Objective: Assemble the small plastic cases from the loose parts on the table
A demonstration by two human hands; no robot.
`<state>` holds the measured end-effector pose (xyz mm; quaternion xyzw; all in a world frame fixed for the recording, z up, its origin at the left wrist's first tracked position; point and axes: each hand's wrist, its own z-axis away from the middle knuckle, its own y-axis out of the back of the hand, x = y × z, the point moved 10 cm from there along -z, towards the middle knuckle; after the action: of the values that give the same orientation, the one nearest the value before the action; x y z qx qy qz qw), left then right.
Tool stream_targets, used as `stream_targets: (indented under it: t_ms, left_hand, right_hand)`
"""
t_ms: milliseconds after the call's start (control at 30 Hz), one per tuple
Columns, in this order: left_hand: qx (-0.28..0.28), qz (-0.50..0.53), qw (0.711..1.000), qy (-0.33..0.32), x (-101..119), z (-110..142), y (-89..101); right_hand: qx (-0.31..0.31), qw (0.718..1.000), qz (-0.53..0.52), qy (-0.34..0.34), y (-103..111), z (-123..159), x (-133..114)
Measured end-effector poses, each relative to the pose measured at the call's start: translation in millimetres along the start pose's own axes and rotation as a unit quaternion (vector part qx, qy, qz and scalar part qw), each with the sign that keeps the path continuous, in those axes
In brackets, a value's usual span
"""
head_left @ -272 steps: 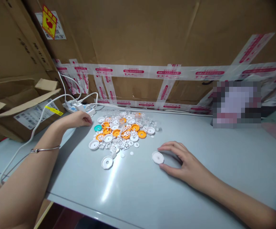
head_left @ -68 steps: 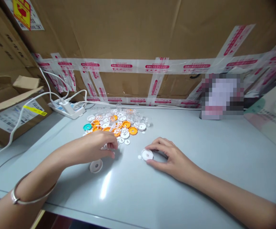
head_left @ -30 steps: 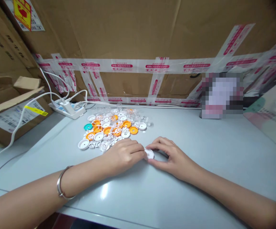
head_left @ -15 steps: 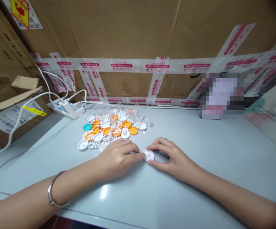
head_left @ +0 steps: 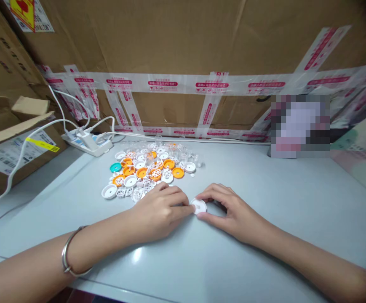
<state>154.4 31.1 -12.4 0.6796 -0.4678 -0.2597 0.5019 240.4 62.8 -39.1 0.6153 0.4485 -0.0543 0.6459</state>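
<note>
My right hand (head_left: 220, 212) grips a white round plastic piece (head_left: 200, 205), shaped like a shallow cap, by its edge between thumb and fingers on the table. From the other side my left hand (head_left: 162, 210) reaches in, its index fingertip at the piece's left edge. The left fingers are drawn together, and whatever they may pinch is hidden. Beyond that hand lies a pile of small plastic parts: orange round caps (head_left: 178, 172), white round caps (head_left: 109, 191), a teal one (head_left: 115, 167), white spoked pieces and clear parts (head_left: 198, 160). The left hand covers the pile's near edge.
At the back left a power strip (head_left: 91, 143) with white cables lies beside an open cardboard box (head_left: 21, 147). Large taped cartons (head_left: 170, 42) stand behind the grey table (head_left: 249, 269). A pixelated upright object (head_left: 298, 126) is at the back right.
My left hand came from left of the pile, over its near side, to the white piece, and has stayed there since. The right hand keeps its hold. The view has shifted slightly.
</note>
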Motion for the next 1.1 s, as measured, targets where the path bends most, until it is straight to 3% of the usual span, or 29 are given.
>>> stream_targets:
  t_ms: [100,233,467,767,933,1100]
  left_hand:
    - [-0.016,0.054,0.998,0.021,-6,1,-2.7]
    - [0.022,0.131,0.989,0.063,-18,2,5.8]
    - [-0.033,0.161,0.976,0.145,-35,5,-11.4]
    - [-0.033,0.186,0.965,0.184,-38,-1,-16.0]
    - [-0.027,0.17,0.97,0.174,-36,-1,-14.2]
    - [0.011,0.065,0.994,0.092,-23,-1,-1.5]
  right_hand:
    - [0.0,1.0,0.0,-0.003,0,1,1]
    - [0.005,1.0,0.002,-0.002,1,0,1]
    - [0.012,1.0,0.012,0.001,2,-1,1]
    - [0.016,1.0,0.017,0.003,2,1,0]
    - [0.014,1.0,0.011,0.003,1,1,0]
    - [0.005,1.0,0.004,-0.004,0,1,2]
